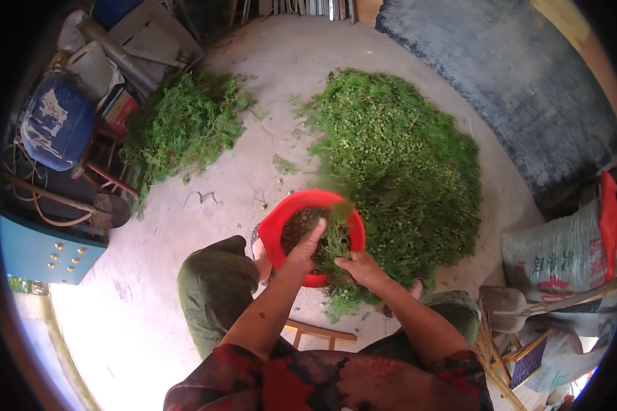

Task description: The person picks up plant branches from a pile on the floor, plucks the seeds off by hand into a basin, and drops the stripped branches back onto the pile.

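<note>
A red plastic basin (pixel 274 233) sits between my knees, with small round seed pods or fruits in its bottom. My right hand (pixel 363 268) pinches the lower end of a feathery green sprig (pixel 334 248) at the basin's right rim. Over the middle of the basin, my left hand (pixel 307 248) is against the same sprig, thumb pointing up and the other fingers mostly hidden by it. A large heap of green branches with many small round fruits (pixel 397 157) lies just beyond and to the right of the basin.
A smaller heap of green branches (pixel 192 123) lies at left. Beside it are a blue container (pixel 56 123) and a shovel (pixel 110 210). A filled woven sack (pixel 555 253), another shovel (pixel 504 308) and a straw broom (pixel 490 349) stand at right. A dark board (pixel 500 75) leans behind.
</note>
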`<state>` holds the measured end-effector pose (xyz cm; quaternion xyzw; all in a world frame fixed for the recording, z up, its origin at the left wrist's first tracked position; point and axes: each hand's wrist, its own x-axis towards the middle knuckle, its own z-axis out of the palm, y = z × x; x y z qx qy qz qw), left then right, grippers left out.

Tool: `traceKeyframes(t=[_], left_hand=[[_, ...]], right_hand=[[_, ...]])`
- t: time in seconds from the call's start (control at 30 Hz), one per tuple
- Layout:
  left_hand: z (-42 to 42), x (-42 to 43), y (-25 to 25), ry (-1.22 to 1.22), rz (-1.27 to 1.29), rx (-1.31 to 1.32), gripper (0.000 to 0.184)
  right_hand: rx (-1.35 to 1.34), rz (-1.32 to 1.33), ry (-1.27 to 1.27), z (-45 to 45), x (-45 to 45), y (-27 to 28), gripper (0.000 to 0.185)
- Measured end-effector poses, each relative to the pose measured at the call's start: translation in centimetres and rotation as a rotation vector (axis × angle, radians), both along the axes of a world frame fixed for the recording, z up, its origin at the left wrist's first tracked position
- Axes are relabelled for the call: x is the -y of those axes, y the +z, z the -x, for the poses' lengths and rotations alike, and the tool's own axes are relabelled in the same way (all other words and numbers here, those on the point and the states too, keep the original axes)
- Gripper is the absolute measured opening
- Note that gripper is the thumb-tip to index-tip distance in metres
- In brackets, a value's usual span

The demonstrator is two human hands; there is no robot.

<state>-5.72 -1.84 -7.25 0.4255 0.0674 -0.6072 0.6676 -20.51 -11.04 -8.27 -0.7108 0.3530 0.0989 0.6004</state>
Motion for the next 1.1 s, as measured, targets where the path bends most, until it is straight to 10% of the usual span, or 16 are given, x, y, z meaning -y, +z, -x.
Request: traceKeyframes(t=[0.33, 1.1], left_hand=[[-0.9, 1.3, -7.2, -0.051, -0.483, 1.17, 0.042], [-3.8, 2.9, -13.7, -0.106, -0.738, 1.14, 0.045]], right_hand=[[0.015, 0.261, 0.176, -0.3, -1.4, 3.1, 0.043], [-0.002, 0.379, 0.142, -0.2, -1.1, 4.2, 0.042]])
